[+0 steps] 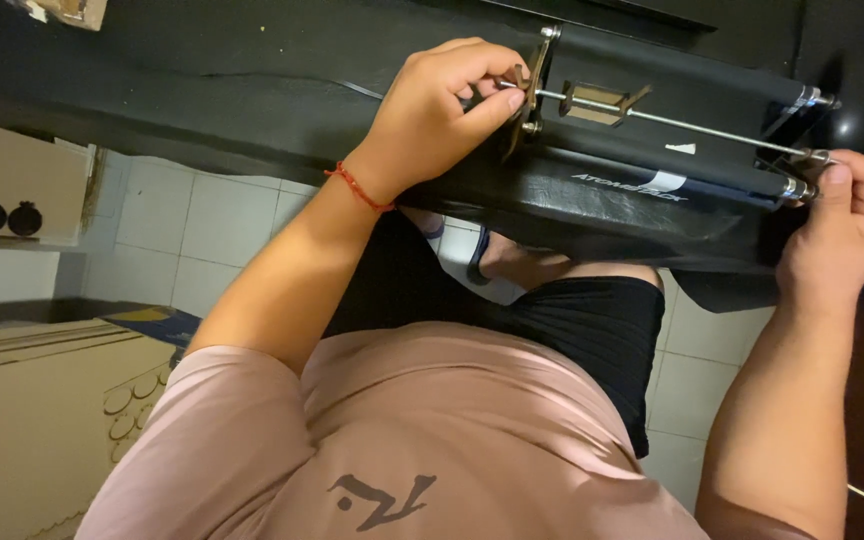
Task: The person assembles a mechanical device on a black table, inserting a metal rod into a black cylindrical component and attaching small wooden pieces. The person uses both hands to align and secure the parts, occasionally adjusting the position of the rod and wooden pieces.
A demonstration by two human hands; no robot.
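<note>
1. Head view: the thin metal rod point(692, 125) runs crosswise over the black frame point(602, 200), its long axis spanning from hand to hand, with a wooden block point(597, 102) threaded on nearer the left end.
2. The left hand point(442, 110) is closed, fingers pinching the rod's left end.
3. The right hand point(842, 220) curls at the rod's right end, thumb pressing the metal cap there.

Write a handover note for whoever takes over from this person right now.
Left hand: fingertips pinched on the thin metal rod beside the wooden end plate.
Right hand: thumb on the metal end caps of the black rollers, fingers hidden.
All rests on the black table edge.
Done: a small wooden block sits on the rod.
Left: cannot tell here.
</note>
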